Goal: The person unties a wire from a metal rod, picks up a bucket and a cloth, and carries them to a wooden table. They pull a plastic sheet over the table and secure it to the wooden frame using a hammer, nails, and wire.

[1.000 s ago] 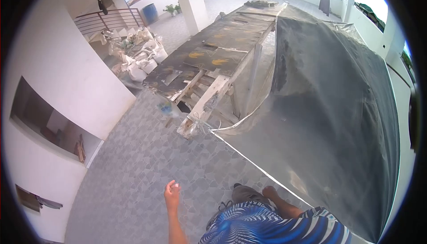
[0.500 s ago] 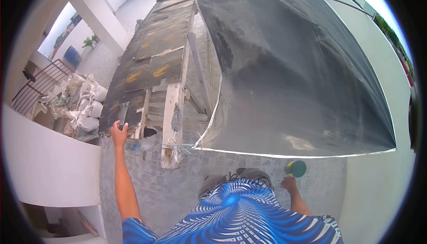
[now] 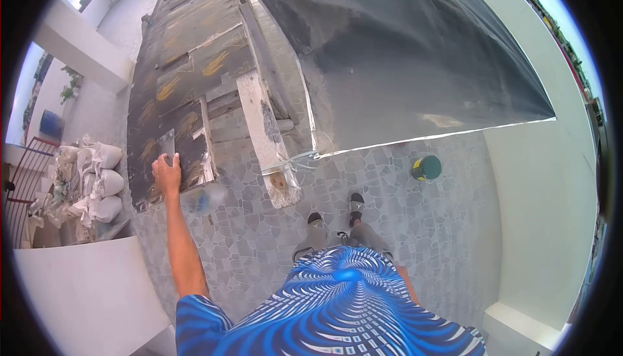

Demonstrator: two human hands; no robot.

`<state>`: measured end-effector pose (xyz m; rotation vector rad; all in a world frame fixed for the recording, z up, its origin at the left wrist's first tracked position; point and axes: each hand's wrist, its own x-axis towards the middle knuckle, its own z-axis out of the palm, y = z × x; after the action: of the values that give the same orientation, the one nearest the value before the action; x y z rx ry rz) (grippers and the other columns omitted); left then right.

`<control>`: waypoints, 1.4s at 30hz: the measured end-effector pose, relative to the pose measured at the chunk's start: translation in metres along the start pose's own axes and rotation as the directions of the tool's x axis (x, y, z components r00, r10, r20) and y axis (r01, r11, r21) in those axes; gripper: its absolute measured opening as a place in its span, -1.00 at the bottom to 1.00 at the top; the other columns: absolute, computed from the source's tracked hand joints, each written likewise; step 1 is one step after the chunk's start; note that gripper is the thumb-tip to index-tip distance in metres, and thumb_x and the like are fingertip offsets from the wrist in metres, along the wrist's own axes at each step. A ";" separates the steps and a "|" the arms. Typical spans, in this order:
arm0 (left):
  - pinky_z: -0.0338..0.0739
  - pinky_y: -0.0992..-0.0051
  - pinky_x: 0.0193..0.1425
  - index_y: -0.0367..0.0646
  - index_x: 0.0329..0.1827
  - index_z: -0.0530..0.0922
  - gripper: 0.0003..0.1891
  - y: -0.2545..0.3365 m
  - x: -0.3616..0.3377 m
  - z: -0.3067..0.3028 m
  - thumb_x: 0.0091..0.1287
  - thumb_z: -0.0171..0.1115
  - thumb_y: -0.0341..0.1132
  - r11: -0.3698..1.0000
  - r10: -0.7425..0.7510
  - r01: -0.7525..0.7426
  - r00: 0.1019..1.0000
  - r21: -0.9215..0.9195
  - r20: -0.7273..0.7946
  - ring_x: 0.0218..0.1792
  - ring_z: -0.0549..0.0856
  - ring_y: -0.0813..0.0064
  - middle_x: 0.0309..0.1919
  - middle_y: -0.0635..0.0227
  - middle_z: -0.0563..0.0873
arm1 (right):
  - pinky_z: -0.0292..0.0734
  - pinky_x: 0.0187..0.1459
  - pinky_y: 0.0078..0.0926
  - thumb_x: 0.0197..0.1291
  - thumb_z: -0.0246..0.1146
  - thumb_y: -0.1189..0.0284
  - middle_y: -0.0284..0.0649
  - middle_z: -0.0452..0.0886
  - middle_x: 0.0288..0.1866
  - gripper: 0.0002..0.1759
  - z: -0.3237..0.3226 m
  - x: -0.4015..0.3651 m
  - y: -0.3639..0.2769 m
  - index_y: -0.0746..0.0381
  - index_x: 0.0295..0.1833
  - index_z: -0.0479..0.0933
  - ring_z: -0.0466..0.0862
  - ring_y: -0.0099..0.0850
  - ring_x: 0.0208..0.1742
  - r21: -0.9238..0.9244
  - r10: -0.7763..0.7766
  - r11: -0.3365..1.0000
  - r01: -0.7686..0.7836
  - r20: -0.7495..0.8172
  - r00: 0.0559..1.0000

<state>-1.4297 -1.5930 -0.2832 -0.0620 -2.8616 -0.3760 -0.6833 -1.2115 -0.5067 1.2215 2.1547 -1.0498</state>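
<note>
— Where are your hands?
— Your left hand (image 3: 167,174) lies open on the plywood board's (image 3: 188,64) near corner. Your right hand is hidden, so I cannot tell.
— How far along?
— Barely begun, I'd say: the board is unlifted and the green can (image 3: 426,168) sits on the floor, untouched.

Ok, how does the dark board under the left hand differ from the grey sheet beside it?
The dark board is matt and worn, with yellow marks; the grey sheet is glossy and plain. The board is long and narrow; the sheet is far wider, with a pale edge. The left hand rests on the board's near end; no hand touches the sheet. Both stretch away from the person, either side of a wooden beam.
</note>
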 end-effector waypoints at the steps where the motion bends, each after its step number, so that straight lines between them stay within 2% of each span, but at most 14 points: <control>1: 0.44 0.03 0.30 -0.08 0.23 0.55 -0.42 -0.001 0.004 0.001 0.30 0.33 0.12 1.000 0.021 -0.021 1.000 -0.012 0.011 0.25 0.53 -0.06 0.19 -0.04 0.55 | 0.64 -0.12 -0.17 0.22 0.19 0.37 -0.02 0.75 -0.19 -0.74 0.010 -0.013 0.000 0.33 -0.18 0.67 0.75 -0.14 -0.17 -0.011 -0.028 1.000 0.028 -0.056 0.998; 2: 0.45 0.02 0.30 -0.06 0.24 0.55 -0.41 -0.003 0.006 0.003 0.29 0.33 0.13 0.999 0.042 -0.041 0.999 -0.026 0.021 0.24 0.53 -0.06 0.18 -0.03 0.55 | 0.66 -0.16 -0.23 0.25 0.20 0.44 -0.02 0.75 -0.24 -0.77 0.020 -0.026 -0.001 0.39 -0.23 0.67 0.76 -0.20 -0.24 -0.026 -0.057 0.998 0.054 -0.112 0.992; 4: 0.44 0.00 0.30 -0.08 0.25 0.54 -0.37 -0.001 0.011 0.003 0.27 0.33 0.17 0.998 -0.047 0.047 0.999 0.035 -0.009 0.25 0.53 -0.09 0.20 -0.04 0.54 | 0.67 -0.25 -0.23 0.27 0.23 0.43 -0.06 0.74 -0.29 -0.78 0.048 -0.023 0.042 0.39 -0.19 0.67 0.76 -0.25 -0.26 -0.406 -0.321 0.877 0.257 -0.096 0.942; 5: 0.44 -0.01 0.31 -0.08 0.26 0.53 -0.35 -0.002 0.013 0.003 0.26 0.33 0.18 0.994 -0.090 0.091 0.996 0.063 -0.027 0.25 0.52 -0.11 0.21 -0.05 0.54 | 0.68 -0.26 -0.21 0.30 0.21 0.42 -0.05 0.73 -0.26 -0.76 0.046 -0.034 0.031 0.38 -0.11 0.65 0.76 -0.23 -0.22 -0.152 -0.122 0.983 0.103 -0.123 0.985; 7: 0.43 -0.03 0.32 -0.09 0.29 0.51 -0.30 -0.005 0.019 0.000 0.23 0.34 0.21 0.986 -0.152 0.148 0.988 0.070 0.043 0.28 0.51 -0.15 0.25 -0.08 0.52 | 0.69 -0.25 -0.18 0.35 0.17 0.39 -0.03 0.72 -0.18 -0.71 0.036 -0.052 0.000 0.36 0.02 0.61 0.76 -0.18 -0.14 0.359 0.222 0.914 -0.190 -0.051 0.974; 10: 0.42 -0.05 0.34 -0.11 0.34 0.46 -0.24 0.000 0.027 -0.013 0.20 0.34 0.23 0.982 -0.168 0.154 0.976 0.109 0.141 0.32 0.49 -0.18 0.29 -0.14 0.49 | 0.66 -0.19 -0.17 0.38 0.11 0.30 -0.01 0.70 -0.05 -0.62 0.038 -0.071 -0.021 0.27 0.19 0.53 0.74 -0.14 -0.07 0.870 0.511 0.357 -0.340 0.122 0.851; 14: 0.42 -0.06 0.33 -0.16 0.40 0.37 -0.14 -0.003 0.035 -0.021 0.17 0.35 0.24 0.987 -0.095 0.060 0.967 0.151 0.237 0.31 0.50 -0.21 0.30 -0.24 0.47 | 0.72 -0.09 -0.17 0.41 0.09 0.35 0.12 0.63 0.03 -0.56 0.042 -0.102 -0.037 0.41 0.27 0.42 0.72 -0.07 -0.01 0.901 0.497 0.314 -0.299 0.112 0.860; 20: 0.45 -0.03 0.31 -0.23 0.42 0.30 -0.06 -0.005 0.003 -0.056 0.12 0.34 0.25 0.989 -0.030 0.004 0.985 0.150 0.170 0.24 0.55 -0.26 0.26 -0.35 0.47 | 0.74 -0.07 -0.11 0.41 0.08 0.37 0.16 0.62 0.03 -0.58 0.111 -0.146 0.005 0.43 0.24 0.42 0.72 -0.02 -0.01 0.902 0.472 0.311 -0.300 0.128 0.873; 26: 0.48 0.05 0.29 -0.29 0.43 0.31 -0.05 -0.006 -0.036 -0.078 0.14 0.32 0.26 0.987 0.050 -0.034 0.994 -0.154 0.099 0.19 0.58 -0.23 0.14 -0.33 0.55 | 0.76 -0.19 -0.15 0.40 0.07 0.39 0.11 0.65 -0.05 -0.62 0.158 -0.184 0.010 0.46 0.16 0.48 0.75 -0.05 -0.09 0.871 0.476 0.393 -0.294 0.081 0.876; 30: 0.54 0.18 0.16 -0.31 0.38 0.39 -0.13 0.022 -0.080 -0.094 0.18 0.36 0.18 0.858 0.230 -0.131 0.963 -0.496 0.142 0.02 0.68 0.05 -0.02 -0.11 0.66 | 0.75 -0.26 -0.23 0.40 0.10 0.37 0.08 0.66 -0.10 -0.62 0.163 -0.193 -0.017 0.46 0.15 0.48 0.76 -0.13 -0.13 0.906 0.459 0.394 -0.153 -0.049 0.887; 33: 0.59 0.31 0.04 -0.30 0.39 0.40 -0.19 0.053 -0.131 -0.097 0.21 0.40 0.09 0.646 0.429 -0.118 0.873 -0.754 0.231 -0.07 0.70 0.28 -0.07 0.07 0.69 | 0.73 -0.31 -0.28 0.41 0.14 0.33 0.05 0.67 -0.11 -0.59 0.163 -0.184 -0.047 0.45 0.17 0.47 0.76 -0.18 -0.15 0.919 0.416 0.392 -0.040 -0.138 0.899; 35: 0.61 0.28 0.07 -0.28 0.42 0.36 -0.19 0.070 -0.170 -0.100 0.22 0.41 0.05 0.547 0.570 -0.108 0.775 -0.830 0.275 -0.04 0.70 0.25 -0.06 0.07 0.68 | 0.73 -0.23 -0.26 0.42 0.11 0.28 0.12 0.64 -0.05 -0.52 0.152 -0.179 -0.089 0.49 0.21 0.44 0.75 -0.10 -0.09 0.906 0.361 0.420 0.045 -0.213 0.908; 38: 0.57 0.27 0.19 -0.26 0.44 0.34 -0.19 0.079 -0.227 -0.111 0.25 0.42 0.03 0.459 0.754 -0.109 0.572 -0.882 0.322 0.07 0.65 0.21 0.08 0.00 0.59 | 0.71 -0.13 -0.23 0.44 0.13 0.25 0.13 0.62 0.03 -0.49 0.112 -0.188 -0.203 0.49 0.23 0.43 0.72 -0.09 0.01 0.928 0.233 0.328 0.176 -0.259 0.937; 42: 0.56 0.21 0.15 -0.20 0.43 0.34 -0.18 0.056 -0.283 -0.112 0.21 0.42 0.06 0.315 0.903 -0.297 0.385 -0.901 0.189 0.09 0.62 0.05 0.10 -0.05 0.52 | 0.64 0.03 -0.09 0.49 0.12 0.07 0.09 0.60 0.10 -0.36 0.091 -0.189 -0.317 0.47 0.30 0.37 0.66 -0.08 0.14 0.957 -0.157 0.063 0.283 -0.271 0.950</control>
<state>-1.1243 -1.5701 -0.2371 -1.9318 -2.5656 -1.6168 -0.8589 -1.4832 -0.3071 1.3724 1.4479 -2.9961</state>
